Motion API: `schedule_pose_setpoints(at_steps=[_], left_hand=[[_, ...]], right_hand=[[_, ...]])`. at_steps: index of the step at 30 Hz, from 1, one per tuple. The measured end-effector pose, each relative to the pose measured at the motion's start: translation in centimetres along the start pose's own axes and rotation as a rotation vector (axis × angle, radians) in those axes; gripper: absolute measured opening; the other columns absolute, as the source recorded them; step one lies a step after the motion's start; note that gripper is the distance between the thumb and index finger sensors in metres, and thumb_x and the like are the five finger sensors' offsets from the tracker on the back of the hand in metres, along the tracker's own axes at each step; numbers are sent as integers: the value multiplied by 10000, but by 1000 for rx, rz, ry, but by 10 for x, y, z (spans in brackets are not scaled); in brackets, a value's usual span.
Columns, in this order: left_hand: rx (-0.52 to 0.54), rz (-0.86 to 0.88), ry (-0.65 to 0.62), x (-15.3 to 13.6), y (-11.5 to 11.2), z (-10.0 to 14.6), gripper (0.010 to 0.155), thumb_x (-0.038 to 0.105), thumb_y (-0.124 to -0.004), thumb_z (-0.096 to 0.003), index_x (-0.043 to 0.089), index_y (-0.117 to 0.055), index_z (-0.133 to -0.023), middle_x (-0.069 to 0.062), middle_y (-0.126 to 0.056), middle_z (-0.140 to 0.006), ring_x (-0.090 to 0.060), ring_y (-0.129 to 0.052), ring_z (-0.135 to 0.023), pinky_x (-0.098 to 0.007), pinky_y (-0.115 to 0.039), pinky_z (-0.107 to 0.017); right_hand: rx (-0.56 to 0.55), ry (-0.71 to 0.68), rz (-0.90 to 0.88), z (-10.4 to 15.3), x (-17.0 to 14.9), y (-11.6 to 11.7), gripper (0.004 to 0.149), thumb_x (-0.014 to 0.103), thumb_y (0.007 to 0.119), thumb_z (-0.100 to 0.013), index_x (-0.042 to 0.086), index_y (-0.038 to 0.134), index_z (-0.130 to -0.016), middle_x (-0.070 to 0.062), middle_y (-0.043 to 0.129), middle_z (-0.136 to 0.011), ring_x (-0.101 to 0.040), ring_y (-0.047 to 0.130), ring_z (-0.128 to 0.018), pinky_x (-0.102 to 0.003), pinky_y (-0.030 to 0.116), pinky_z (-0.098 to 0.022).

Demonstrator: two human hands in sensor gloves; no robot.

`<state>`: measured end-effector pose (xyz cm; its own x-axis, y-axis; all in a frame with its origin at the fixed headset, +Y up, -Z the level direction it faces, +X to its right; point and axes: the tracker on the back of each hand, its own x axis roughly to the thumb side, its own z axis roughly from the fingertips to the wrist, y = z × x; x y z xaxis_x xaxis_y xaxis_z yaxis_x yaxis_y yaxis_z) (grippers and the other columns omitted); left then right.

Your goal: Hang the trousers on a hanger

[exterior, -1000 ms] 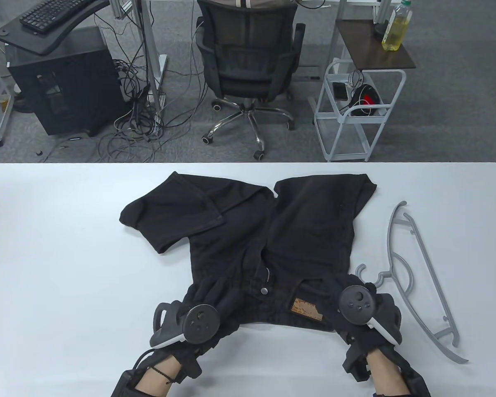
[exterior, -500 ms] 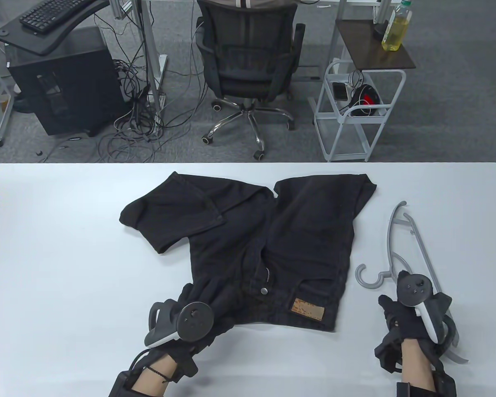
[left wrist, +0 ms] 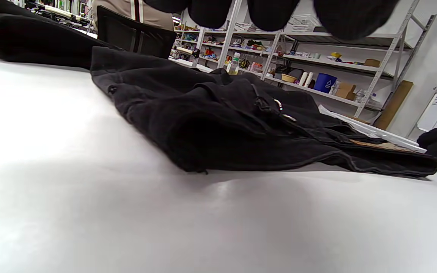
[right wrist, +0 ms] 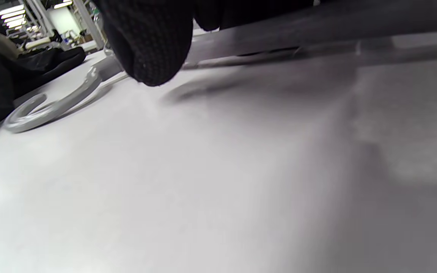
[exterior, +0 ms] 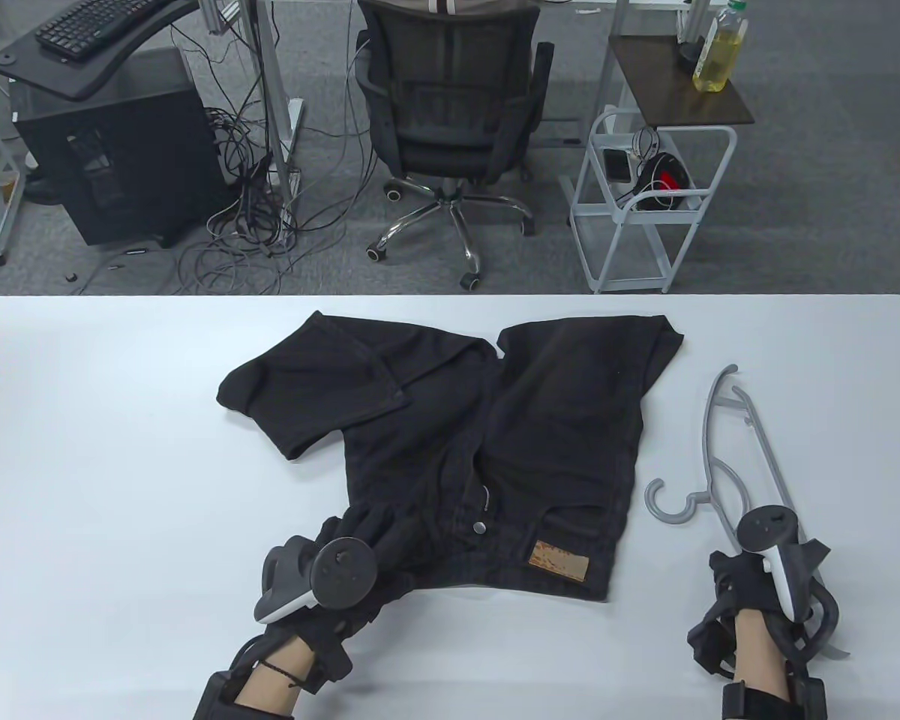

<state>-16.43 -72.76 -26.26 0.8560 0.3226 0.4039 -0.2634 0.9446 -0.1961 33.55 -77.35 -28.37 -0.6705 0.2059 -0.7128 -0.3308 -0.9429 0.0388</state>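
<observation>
Black trousers (exterior: pixel 540 435) lie spread on the white table (exterior: pixel 120 450), waistband toward me and legs folded at the far side; they also show in the left wrist view (left wrist: pixel 222 125). My left hand (exterior: pixel 330 581) is at the waistband's left corner, its fingertips (left wrist: pixel 271 11) hanging free above the cloth. A grey plastic hanger (exterior: pixel 669 517) lies flat to the right of the trousers. My right hand (exterior: pixel 765 577) is on the hanger's near arm. In the right wrist view its bar (right wrist: pixel 317 26) passes under the fingers, with one fingertip (right wrist: pixel 146 45) on the near side.
The trousers' brown patch (exterior: pixel 560 561) is on the waistband near the front edge. Beyond the far table edge stand an office chair (exterior: pixel 450 112), a white cart (exterior: pixel 645 202) and a side table with a bottle (exterior: pixel 716 52).
My right hand left the waistband's right corner and moved right onto the hanger's near arm. My left hand drew slightly left and back. The hanger has not moved.
</observation>
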Motion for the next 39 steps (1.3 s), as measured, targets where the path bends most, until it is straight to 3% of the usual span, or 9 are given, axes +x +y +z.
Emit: schedule_pose_setpoints(at_steps=[6, 13, 23, 28, 39], left_hand=[[4, 23, 24, -8, 1, 0, 703, 576, -670, -507, 296, -475, -1122, -95, -450, -1195, -419, -426, -1091, -638, -437, -734], [68, 35, 8, -11, 5, 4, 697, 569, -674, -505, 286, -494, -1115, -87, -505, -1181, -411, -481, -1081, -640, -451, -730], [45, 123, -10, -19, 0, 3, 678, 552, -679, -506, 277, -517, -1105, -81, -530, -1171, -408, -496, -1076, -632, -468, -731], [30, 115, -6, -19, -3, 1, 677, 553, -679, -506, 277, -521, -1103, -79, -537, -1169, -407, -506, -1073, -629, -477, -729], [-7, 81, 19, -19, -10, -2, 682, 554, -680, -505, 273, -516, -1105, -84, -536, -1168, -410, -514, -1069, -629, -490, -724]], right_hand=[[-98, -16, 195, 5, 13, 5, 668, 375, 864, -401, 211, 643, -1009, -46, 807, -937, -297, 770, -921, -527, 618, -712], [-12, -33, 254, -6, 19, 1, 567, 343, 856, -409, 219, 722, -945, -16, 848, -833, -295, 778, -902, -535, 601, -724], [187, -13, 77, -24, 8, -9, 551, 308, 861, -423, 212, 678, -934, -15, 816, -831, -289, 658, -920, -546, 463, -771], [89, -60, 53, -18, 4, 0, 571, 317, 851, -434, 214, 663, -963, -11, 798, -830, -287, 636, -921, -536, 440, -778], [57, -155, -31, -6, 15, -9, 570, 348, 835, -433, 208, 697, -967, 6, 828, -814, -282, 741, -862, -535, 539, -741]])
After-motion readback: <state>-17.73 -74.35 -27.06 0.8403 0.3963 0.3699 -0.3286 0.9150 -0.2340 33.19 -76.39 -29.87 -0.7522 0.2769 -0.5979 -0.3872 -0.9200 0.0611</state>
